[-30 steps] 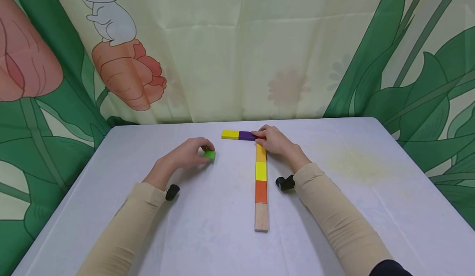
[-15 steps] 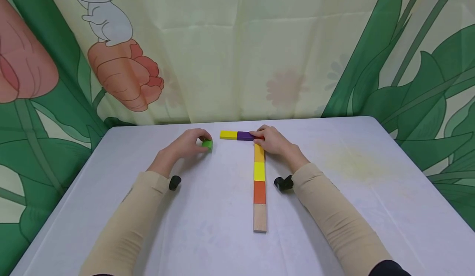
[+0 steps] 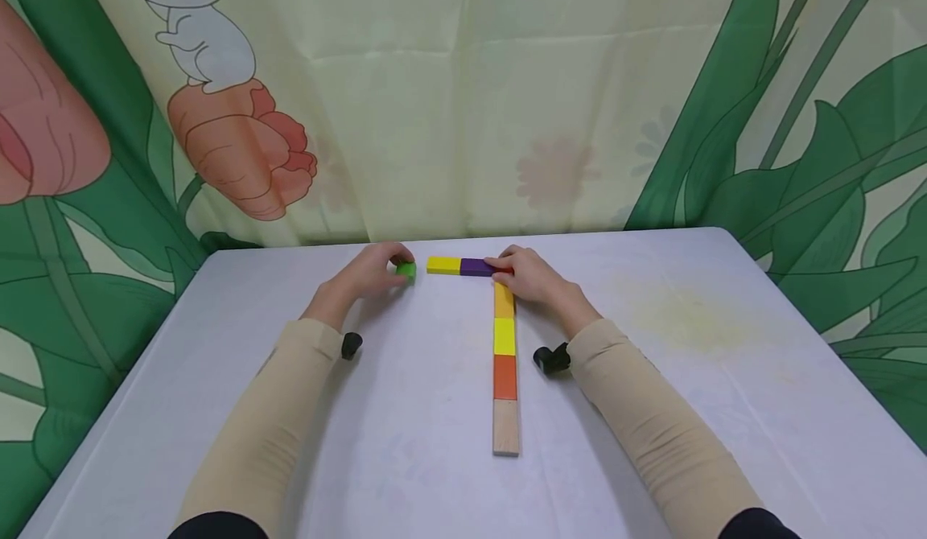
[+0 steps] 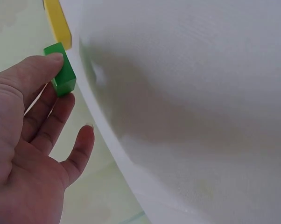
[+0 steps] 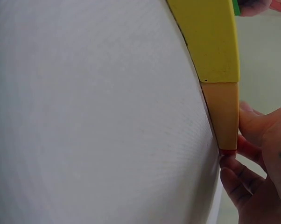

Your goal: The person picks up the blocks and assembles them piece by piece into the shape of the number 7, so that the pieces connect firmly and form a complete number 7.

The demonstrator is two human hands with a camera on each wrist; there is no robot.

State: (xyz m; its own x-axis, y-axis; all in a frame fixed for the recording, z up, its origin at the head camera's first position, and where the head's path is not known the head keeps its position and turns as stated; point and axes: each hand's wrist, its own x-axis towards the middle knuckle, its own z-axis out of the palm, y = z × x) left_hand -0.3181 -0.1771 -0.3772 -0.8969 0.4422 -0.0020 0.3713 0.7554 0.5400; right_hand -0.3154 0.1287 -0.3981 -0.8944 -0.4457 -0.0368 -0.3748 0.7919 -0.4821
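My left hand pinches a small green block between thumb and fingers, just left of a yellow block and apart from it. That yellow block lies end to end with a purple block near the table's far edge. At the corner where this row meets a longer one, my right hand holds a red block, mostly hidden by its fingers. Running from the corner toward me are an orange-yellow block, a yellow one, an orange-red block and a plain wooden block.
A white cloth covers the table, whose far edge runs close behind both hands. Behind it hangs a printed curtain with leaves and a rabbit. Black wrist cameras sit at both cuffs.
My left hand has carried the green block away from me, toward the far edge, until it is about level with the purple and yellow row. The right hand has stayed at the corner.
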